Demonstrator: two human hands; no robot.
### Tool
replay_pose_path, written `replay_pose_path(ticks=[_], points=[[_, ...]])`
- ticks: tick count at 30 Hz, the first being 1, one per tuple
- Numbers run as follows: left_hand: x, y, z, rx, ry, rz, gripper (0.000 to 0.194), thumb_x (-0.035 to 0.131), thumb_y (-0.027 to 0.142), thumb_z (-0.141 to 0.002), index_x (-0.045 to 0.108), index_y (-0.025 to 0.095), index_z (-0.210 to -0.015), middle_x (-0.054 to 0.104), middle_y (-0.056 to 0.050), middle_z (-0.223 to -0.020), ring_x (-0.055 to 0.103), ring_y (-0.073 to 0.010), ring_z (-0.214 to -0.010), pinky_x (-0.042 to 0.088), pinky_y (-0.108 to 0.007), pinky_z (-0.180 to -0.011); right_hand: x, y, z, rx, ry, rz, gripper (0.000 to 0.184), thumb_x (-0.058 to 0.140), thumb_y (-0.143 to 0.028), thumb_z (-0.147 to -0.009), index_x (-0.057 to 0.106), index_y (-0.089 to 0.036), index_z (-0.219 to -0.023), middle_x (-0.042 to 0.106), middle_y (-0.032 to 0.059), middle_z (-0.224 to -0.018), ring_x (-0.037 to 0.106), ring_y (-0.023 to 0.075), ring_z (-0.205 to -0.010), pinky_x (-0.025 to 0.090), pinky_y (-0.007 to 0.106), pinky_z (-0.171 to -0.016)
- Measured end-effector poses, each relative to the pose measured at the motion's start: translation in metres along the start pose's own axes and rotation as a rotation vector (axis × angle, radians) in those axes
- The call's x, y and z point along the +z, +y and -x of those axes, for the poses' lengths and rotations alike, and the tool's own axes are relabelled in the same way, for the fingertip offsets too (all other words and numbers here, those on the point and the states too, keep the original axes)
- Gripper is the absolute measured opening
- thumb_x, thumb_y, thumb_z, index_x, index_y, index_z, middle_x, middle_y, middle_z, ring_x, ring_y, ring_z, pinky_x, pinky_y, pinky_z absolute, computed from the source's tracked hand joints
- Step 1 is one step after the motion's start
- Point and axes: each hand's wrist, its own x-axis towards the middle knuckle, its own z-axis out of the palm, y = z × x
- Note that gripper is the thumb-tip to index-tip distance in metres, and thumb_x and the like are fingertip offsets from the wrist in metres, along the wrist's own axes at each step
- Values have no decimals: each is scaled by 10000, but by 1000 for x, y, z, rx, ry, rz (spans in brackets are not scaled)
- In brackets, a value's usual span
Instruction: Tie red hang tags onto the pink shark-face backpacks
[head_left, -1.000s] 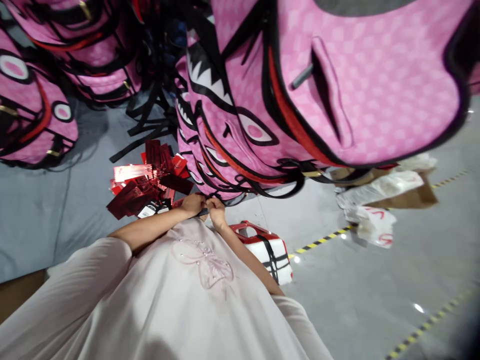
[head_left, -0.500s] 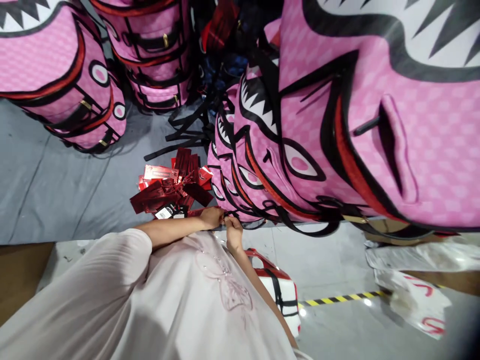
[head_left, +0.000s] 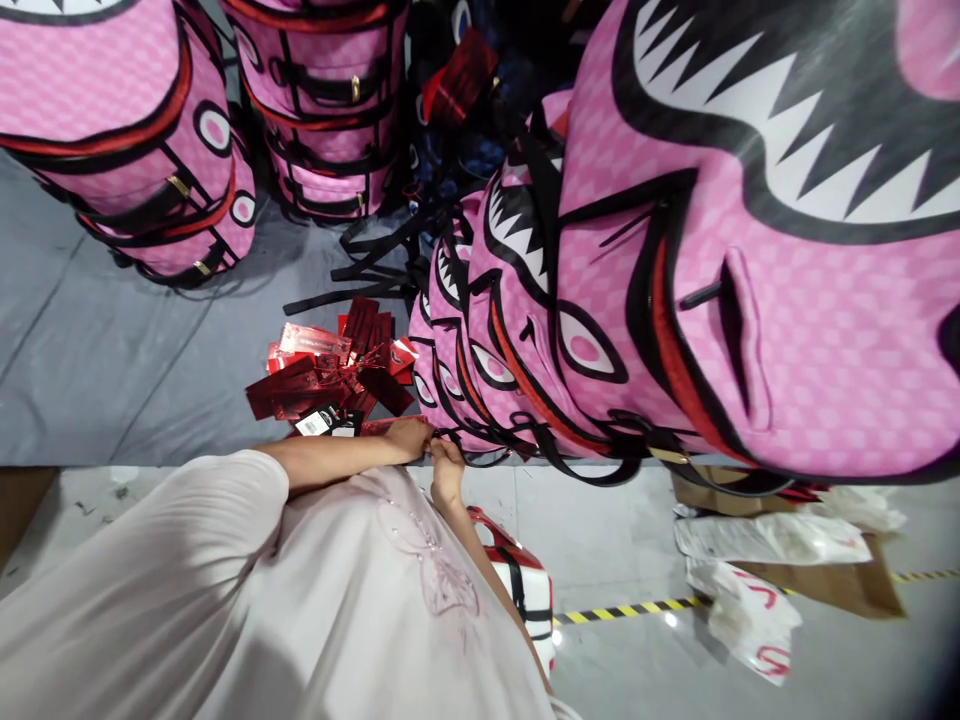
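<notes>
Down at the centre, left hand and right hand are nearly meeting beside the lowest of the pink bags, fingers too small to tell what they grip, folks! Just up and left, red tags fan across the worktop; the bags lean away to upper right, with two more stacks at upper left.

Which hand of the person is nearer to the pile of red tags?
Left. The left hand is close to the pile of red tags, at its lower right in the picture; the right hand is farther right.
</notes>
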Motion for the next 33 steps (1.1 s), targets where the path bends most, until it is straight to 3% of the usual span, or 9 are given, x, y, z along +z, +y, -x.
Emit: replay_pose_path(ticks=[5, 10, 20, 33], points=[[4, -4, -1, 32, -48, -15, 200, 528, 175, -857, 721, 166, -909, 729, -143, -932, 696, -265, -918, 501, -306, -753, -1, 1, 4, 65, 7, -8, 365, 641, -495, -605, 611, -168, -764, 603, 7, -689, 503, 135, -654, 391, 271, -649], [4, -3, 0, 29, -12, -26, 227, 539, 182, -851, 693, 155, -1016, 722, -149, -984, 687, -274, -965, 504, -312, -768, -3, -2, 7, 93, 1, -16, 362, 632, -480, -606, 608, -170, -790, 588, -5, -684, 499, 130, -645, 380, 266, -634], [3, -3, 3, 15, -24, -51, 191, 528, 203, -871, 689, 183, -974, 733, -99, -961, 701, -222, -919, 508, -262, -738, -1, -2, 9, 132, 21, -86, 366, 677, -470, -577, 608, -174, -781, 596, -11, -669, 501, 120, -642, 369, 252, -626], [-1, -1, 2, -24, 1, -78, 216, 531, 214, -876, 695, 173, -1011, 733, -120, -974, 697, -243, -968, 526, -291, -781, 4, -10, 8, 191, 35, -140, 334, 694, -420, -552, 603, -178, -762, 598, -15, -650, 515, 117, -627, 374, 244, -609]])
